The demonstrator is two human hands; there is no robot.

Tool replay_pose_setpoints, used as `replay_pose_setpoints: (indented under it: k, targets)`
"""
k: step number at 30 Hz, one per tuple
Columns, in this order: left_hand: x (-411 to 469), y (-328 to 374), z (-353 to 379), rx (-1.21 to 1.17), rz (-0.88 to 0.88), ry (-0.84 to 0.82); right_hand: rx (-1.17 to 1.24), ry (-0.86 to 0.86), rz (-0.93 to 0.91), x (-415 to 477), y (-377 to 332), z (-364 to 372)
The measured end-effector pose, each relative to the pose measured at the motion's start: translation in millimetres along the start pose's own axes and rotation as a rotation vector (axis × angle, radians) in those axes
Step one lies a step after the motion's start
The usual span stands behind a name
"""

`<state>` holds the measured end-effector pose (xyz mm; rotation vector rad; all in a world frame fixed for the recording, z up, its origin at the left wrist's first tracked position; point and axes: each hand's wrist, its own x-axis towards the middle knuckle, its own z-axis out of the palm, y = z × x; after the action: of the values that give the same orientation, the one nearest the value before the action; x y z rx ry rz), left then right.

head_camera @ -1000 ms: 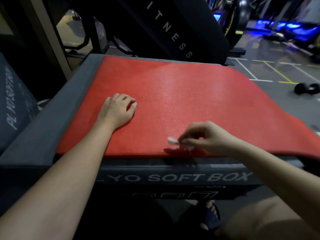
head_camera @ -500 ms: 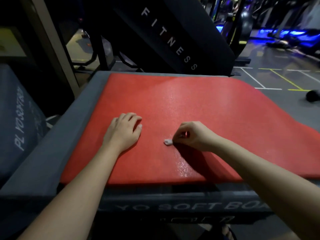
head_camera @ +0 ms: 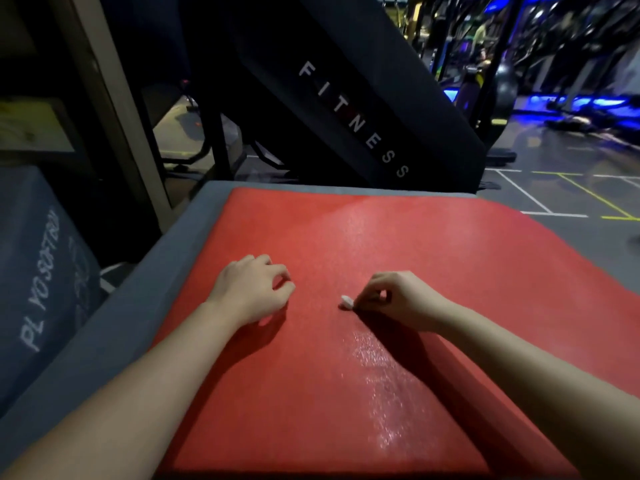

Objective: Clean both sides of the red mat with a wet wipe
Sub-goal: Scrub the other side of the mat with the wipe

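Note:
The red mat [head_camera: 433, 244] lies flat on a grey soft box [head_camera: 131, 327]. My right hand [head_camera: 398, 299] pinches a small crumpled white wet wipe [head_camera: 345, 302] and holds it against the mat near its middle. A shiny wet streak [head_camera: 381, 393] runs from the wipe back toward the near edge. My left hand [head_camera: 252, 289] rests on the mat to the left of the wipe, fingers loosely curled, holding nothing.
A second grey soft box [head_camera: 41, 271] stands at the left. A black slanted machine marked FITNESS [head_camera: 346, 116] rises just behind the box. Gym floor with painted lines [head_camera: 554, 202] lies to the right.
My right hand has dragged the wipe from the mat's near edge toward the middle, leaving a wet streak. My left hand's fingers have curled up from lying flat. The view has tilted up.

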<state>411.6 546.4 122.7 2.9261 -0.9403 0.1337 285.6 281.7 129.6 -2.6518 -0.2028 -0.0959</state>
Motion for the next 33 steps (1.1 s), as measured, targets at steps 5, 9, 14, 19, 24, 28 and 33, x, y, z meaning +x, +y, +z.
replay_pose_setpoints:
  k: [5,9,14,19,24,28,33]
  targets:
    - [44,-23,17,0.027,0.038,0.073,-0.156,0.15,0.009,56,17,6]
    - [52,-31,36,-0.029,0.006,0.08,-0.097,0.188,0.064,86,31,8]
    - [56,-33,43,-0.054,0.014,0.021,-0.014,0.063,0.064,99,40,-5]
    - [54,-32,43,-0.075,0.015,0.014,-0.1,0.214,0.16,160,54,-3]
    - [55,-31,39,-0.078,0.016,0.002,-0.053,-0.195,0.163,137,40,-28]
    - [58,-32,42,-0.077,0.011,-0.004,-0.045,-0.053,0.159,149,41,-18]
    - [52,-26,36,-0.069,0.001,-0.034,-0.151,0.195,0.294,170,50,-3]
